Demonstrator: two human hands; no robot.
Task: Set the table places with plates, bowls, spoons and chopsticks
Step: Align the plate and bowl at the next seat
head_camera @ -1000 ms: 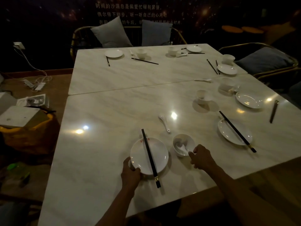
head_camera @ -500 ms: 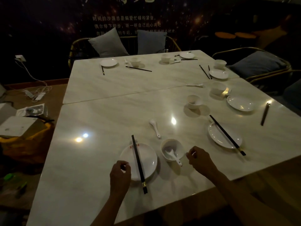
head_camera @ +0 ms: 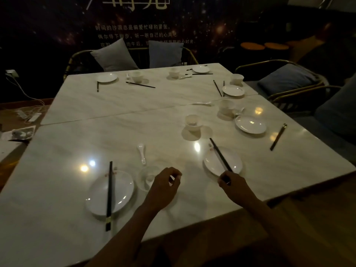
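A white plate (head_camera: 96, 195) lies near the front edge with black chopsticks (head_camera: 109, 195) straight across it. Right of it stands a small bowl (head_camera: 148, 176) with a spoon inside. A loose white spoon (head_camera: 141, 153) lies just beyond the bowl. My left hand (head_camera: 163, 187) hovers right of the bowl, fingers loosely curled and apart, holding nothing. Further right a second plate (head_camera: 213, 162) carries slanted chopsticks (head_camera: 219, 155). My right hand (head_camera: 234, 186) pinches their near end.
Two marble tables (head_camera: 77, 141) stand pushed together. Beyond are a bowl (head_camera: 192, 122), another plate (head_camera: 250, 124), chopsticks (head_camera: 278, 136), a bowl (head_camera: 227, 107) and a spoon (head_camera: 200, 103). More settings lie at the far side. Cushioned chairs (head_camera: 285, 81) line the back and right.
My left hand let go of the left plate and moved right past the bowl. My right hand left the bowl and took hold of the chopsticks on the right plate.
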